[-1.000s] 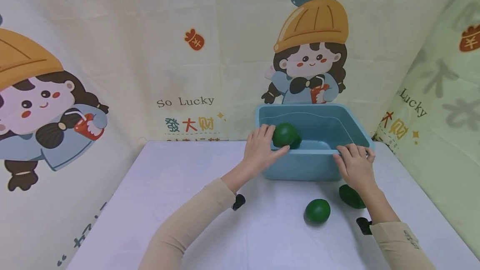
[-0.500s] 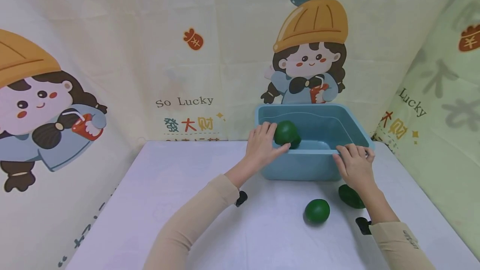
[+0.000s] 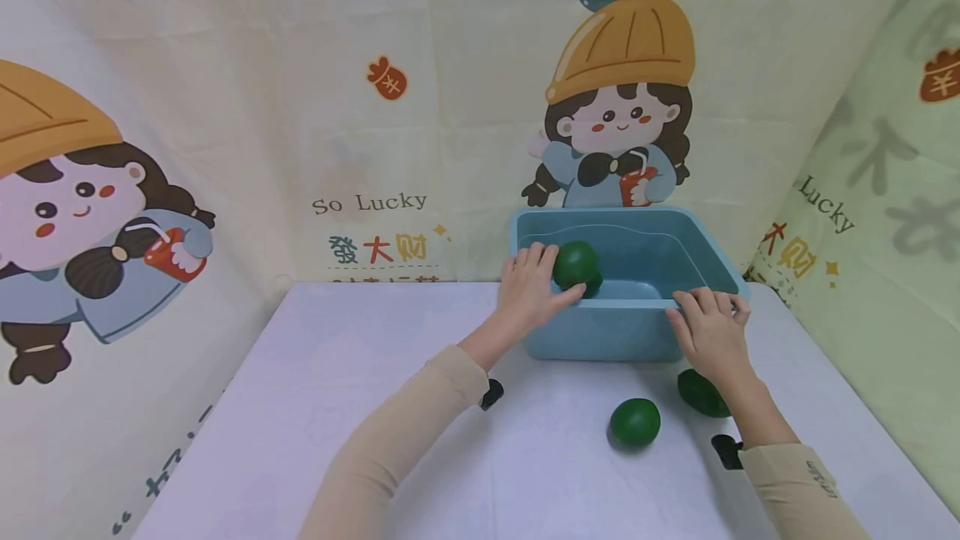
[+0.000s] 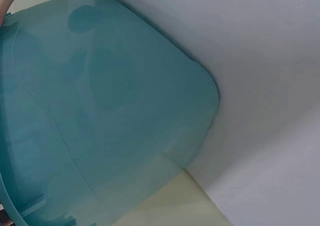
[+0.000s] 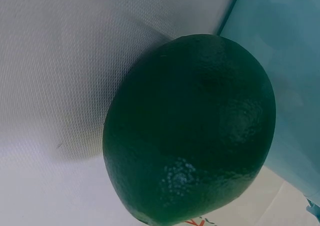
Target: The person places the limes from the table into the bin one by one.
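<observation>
One bench [image 3: 405, 340] lies before me, left arm [image 3: 412, 423] stretching toward one o'clock, right arm [image 3: 798, 482] toward eleven. At the blue bin [image 3: 603, 333], my right grip [image 3: 711, 330] curls over the edge at four; my left grip [image 3: 531, 286] holds a rounded dark-green fruit [image 3: 577, 262] inside, at nine. Two similar ones [image 3: 634, 422] lie outside, at five and six.

I'm standing at what looks like a small curtained booth: pale printed cloth [image 3: 480, 65] closes in a white-covered table [image 3: 360, 332] at the back and both sides, bearing cartoon figures [image 3: 618, 136] and "So Lucky" lettering [image 3: 369, 204]. What sort of building lies beyond, I can't tell.
</observation>
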Demonstrator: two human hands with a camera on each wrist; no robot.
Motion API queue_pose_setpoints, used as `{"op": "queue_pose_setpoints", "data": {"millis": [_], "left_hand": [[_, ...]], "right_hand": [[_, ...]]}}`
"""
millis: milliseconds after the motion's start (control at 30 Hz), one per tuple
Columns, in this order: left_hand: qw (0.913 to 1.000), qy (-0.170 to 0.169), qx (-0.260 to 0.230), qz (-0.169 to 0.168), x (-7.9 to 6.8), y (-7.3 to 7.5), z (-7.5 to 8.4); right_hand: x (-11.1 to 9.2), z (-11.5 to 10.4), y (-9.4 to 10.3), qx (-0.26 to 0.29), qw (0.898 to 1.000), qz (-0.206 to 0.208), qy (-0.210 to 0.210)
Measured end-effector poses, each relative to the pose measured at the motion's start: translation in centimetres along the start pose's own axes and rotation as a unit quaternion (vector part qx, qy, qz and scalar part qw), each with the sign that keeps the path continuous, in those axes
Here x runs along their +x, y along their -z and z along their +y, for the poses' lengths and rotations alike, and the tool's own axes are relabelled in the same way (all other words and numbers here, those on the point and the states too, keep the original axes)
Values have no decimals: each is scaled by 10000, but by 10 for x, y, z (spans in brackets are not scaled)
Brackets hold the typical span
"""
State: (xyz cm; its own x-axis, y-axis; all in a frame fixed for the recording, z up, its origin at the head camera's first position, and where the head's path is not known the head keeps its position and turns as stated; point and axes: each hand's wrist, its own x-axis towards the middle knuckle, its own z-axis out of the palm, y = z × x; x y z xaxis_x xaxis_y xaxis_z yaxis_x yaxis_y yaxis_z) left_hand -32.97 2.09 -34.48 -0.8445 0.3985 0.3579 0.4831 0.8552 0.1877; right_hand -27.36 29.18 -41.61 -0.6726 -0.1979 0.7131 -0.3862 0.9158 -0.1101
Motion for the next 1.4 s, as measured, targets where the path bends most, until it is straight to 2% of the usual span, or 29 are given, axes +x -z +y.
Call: {"op": "queue_pose_setpoints", "data": {"millis": [133,467,800,1400], "left_hand": [[10000,-17,19,-12,3,-3,2],[9998,187,-29,-113,8,-7,6],[9998,37,136,-158,13,-9,8],[9992,230,96,-315,21,-9,12]], "right_hand": [[0,0,0,1,10000,-11,-31],[0,0,0,5,10000,-10,-21],[1,0,0,11,10000,-30,-20],[1,-2,1,27,10000,-39,-17]]}}
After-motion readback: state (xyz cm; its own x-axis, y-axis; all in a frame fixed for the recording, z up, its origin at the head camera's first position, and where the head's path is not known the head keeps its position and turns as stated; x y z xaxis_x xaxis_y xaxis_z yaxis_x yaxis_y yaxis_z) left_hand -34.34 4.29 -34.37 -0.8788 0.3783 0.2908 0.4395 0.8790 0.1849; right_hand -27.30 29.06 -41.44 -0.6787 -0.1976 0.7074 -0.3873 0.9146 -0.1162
